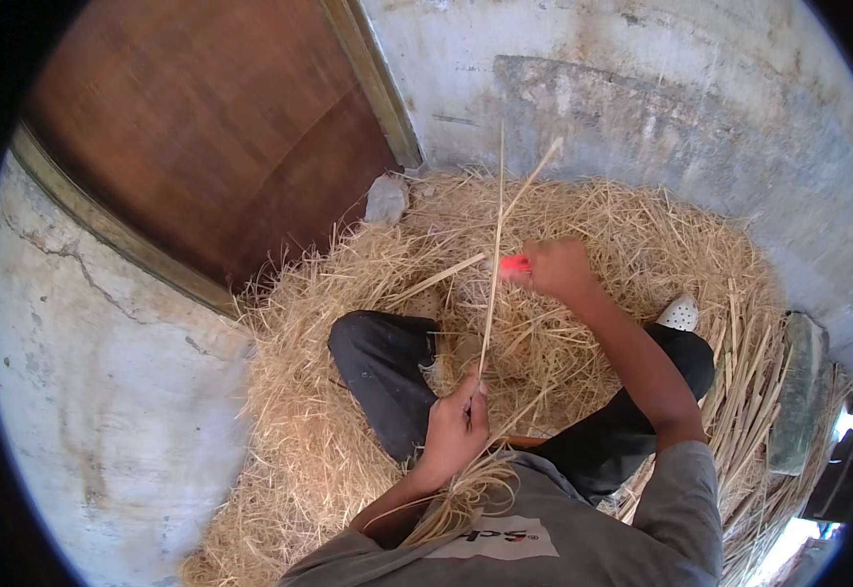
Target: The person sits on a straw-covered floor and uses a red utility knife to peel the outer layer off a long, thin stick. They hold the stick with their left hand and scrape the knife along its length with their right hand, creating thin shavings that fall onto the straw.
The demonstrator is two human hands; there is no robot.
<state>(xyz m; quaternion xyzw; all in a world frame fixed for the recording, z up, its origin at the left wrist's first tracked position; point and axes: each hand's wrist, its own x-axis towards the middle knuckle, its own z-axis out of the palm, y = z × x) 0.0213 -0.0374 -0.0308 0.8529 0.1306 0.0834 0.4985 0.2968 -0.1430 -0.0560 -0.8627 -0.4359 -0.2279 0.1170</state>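
My left hand [454,435] is closed on the lower end of a long, thin, pale strip [491,303], which looks like split bamboo or cane. The strip rises nearly upright, away from me. Beside its middle, my right hand [563,268] is closed round a bright red tool handle [516,263]. Motion blurs this tool, so its kind and any blade cannot be made out. A wider, pale split piece [532,180] slants up to the right behind the strip. Thin curled strips [475,486] lie in a loose bunch on my lap, below my left hand.
Dry, straw-like shavings [299,430] cover the floor around my crossed legs. Long split sticks [740,382] lie along the right, beside a greenish-grey block [800,391]. A brown door [221,127] and a stone [385,199] stand ahead left; a worn plaster wall [642,108] closes the far side.
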